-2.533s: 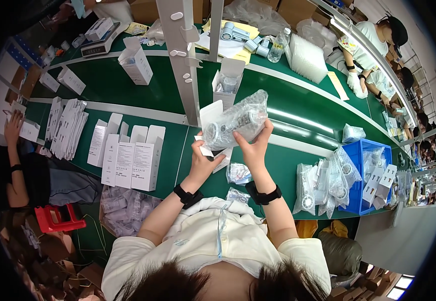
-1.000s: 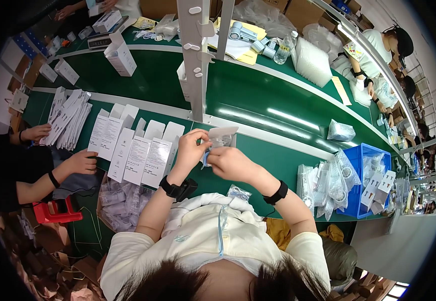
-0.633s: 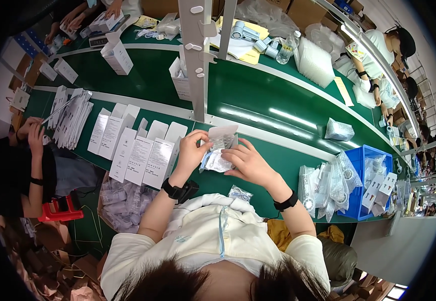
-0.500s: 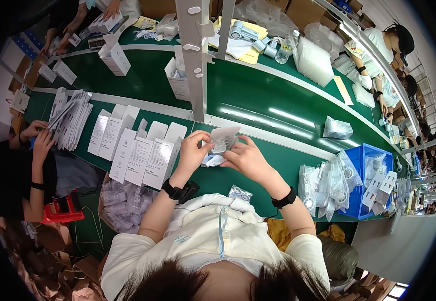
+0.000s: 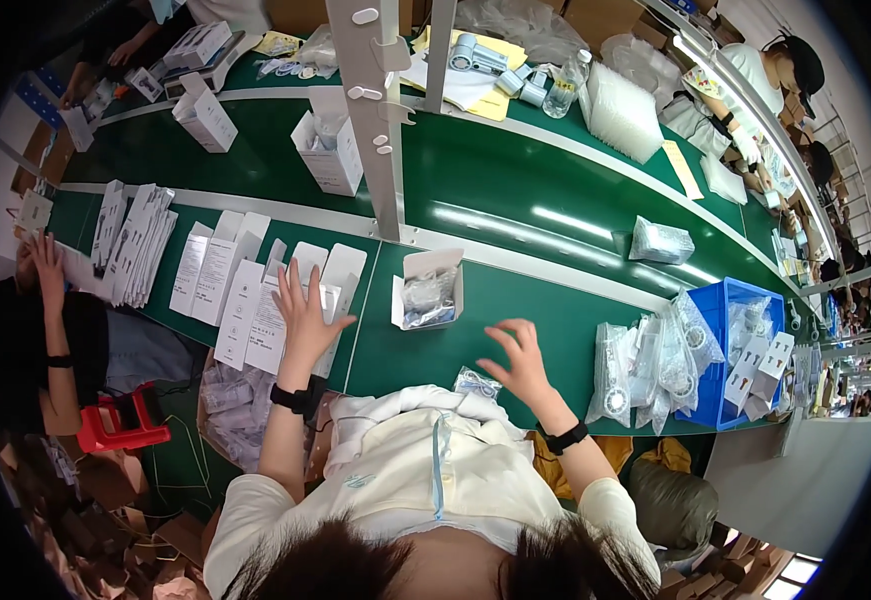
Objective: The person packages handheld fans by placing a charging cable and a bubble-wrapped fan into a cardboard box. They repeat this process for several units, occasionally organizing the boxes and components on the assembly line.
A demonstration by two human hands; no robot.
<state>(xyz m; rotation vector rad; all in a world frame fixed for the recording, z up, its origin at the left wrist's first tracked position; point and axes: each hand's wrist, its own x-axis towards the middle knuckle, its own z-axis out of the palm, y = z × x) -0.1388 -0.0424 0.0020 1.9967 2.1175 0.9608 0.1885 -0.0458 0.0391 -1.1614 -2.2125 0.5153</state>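
An upright white box [image 5: 426,318] with its lid flap raised stands on the green table in front of me; a clear plastic bag with something inside [image 5: 428,292] fills its opening. My left hand [image 5: 304,312], fingers spread, is over the row of open white boxes [image 5: 237,317] on the left, nearest the right end; whether it touches one I cannot tell. Right of the upright box, my right hand [image 5: 518,358] hovers with fingers apart and nothing in it. A small clear packet [image 5: 477,383] lies at the table's near edge, close to my body.
Several bagged parts [image 5: 645,370] lean beside a blue bin [image 5: 720,405] on the right. Flat folded cartons [image 5: 142,245] are stacked at left, near a co-worker's hand [image 5: 49,275]. A metal post [image 5: 375,130] rises beyond the table. A bagged item [image 5: 661,241] lies on the green conveyor belt [image 5: 515,190].
Both hands have let go of the white box, which now stands on the table. My left hand has moved left to the box row; my right has drawn back to the right.
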